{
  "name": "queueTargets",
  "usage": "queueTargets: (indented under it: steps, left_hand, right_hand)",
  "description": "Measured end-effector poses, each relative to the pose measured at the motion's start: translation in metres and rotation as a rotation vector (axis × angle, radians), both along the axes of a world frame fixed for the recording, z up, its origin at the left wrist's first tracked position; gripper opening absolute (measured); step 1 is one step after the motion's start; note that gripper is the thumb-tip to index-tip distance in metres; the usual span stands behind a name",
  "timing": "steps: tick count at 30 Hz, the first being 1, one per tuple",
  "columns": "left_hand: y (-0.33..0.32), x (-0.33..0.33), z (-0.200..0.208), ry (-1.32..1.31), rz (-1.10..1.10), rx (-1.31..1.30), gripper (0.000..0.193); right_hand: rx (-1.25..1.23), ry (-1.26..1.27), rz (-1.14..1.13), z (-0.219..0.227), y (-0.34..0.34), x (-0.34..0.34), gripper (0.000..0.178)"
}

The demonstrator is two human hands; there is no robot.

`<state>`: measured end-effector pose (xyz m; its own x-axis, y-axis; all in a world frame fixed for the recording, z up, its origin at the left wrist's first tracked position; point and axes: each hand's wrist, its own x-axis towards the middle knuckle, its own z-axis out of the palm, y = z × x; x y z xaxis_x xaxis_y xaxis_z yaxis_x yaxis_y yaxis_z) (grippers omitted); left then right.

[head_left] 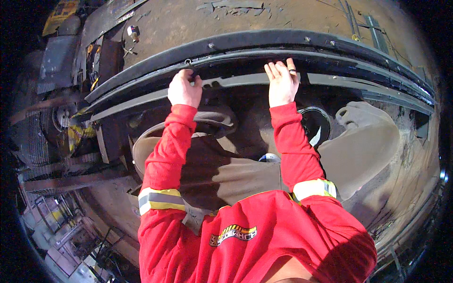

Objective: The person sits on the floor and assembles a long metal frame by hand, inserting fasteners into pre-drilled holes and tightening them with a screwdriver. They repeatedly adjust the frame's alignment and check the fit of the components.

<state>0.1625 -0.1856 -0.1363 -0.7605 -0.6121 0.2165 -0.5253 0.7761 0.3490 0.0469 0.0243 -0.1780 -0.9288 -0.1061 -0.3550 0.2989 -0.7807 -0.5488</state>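
Note:
A long dark metal beam (245, 41) with raised edges runs left to right in front of me, bolts showing along its far flange. My left hand (185, 89) is at its left half, fingers curled and thumb drawn in. Whatever they pinch is hidden. Just beyond those fingertips, a small metal ring (188, 62) sits at the beam's inner edge. Farther right, my right hand (283, 85) reaches over the near grey flange (245, 80), its fingers stretched out and slightly apart. A dark band circles one finger. Nothing shows in this hand.
Below the beam are my brown-trousered legs (363, 137) and a round dark container (315, 125) between them. A small bottle (133, 33) lies on the dirty floor at the far left. Metal parts and a wheel (63, 117) crowd the left side.

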Motion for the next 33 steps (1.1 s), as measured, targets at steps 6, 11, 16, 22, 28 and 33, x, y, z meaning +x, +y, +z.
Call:
queueTargets:
  steps: [6,11,16,22,28,33]
  left_hand:
    - [0.002,-0.009,-0.004,0.203,-0.046,0.142,0.024]
    - [-0.005,-0.017,-0.01,0.233,-0.176,0.004,0.01]
    - [-0.003,-0.016,-0.012,0.298,-0.111,0.165,0.014]
    - [-0.006,-0.016,-0.019,0.357,-0.07,0.188,0.019]
    - [-0.009,-0.012,-0.02,0.23,-0.112,0.143,0.012]
    - [-0.005,-0.015,-0.023,0.258,-0.107,0.131,0.011]
  right_hand:
    - [-0.03,0.03,-0.043,-0.005,0.002,-0.003,0.079]
    - [0.043,0.04,-0.075,-0.002,0.0,-0.003,0.066]
    - [0.05,0.052,-0.088,-0.007,-0.002,-0.003,0.064]
    - [0.078,0.062,-0.102,-0.002,-0.004,0.0,0.063]
    - [0.128,0.069,-0.11,-0.006,-0.004,0.001,0.064]
    - [0.157,0.08,-0.12,-0.006,-0.005,0.002,0.064]
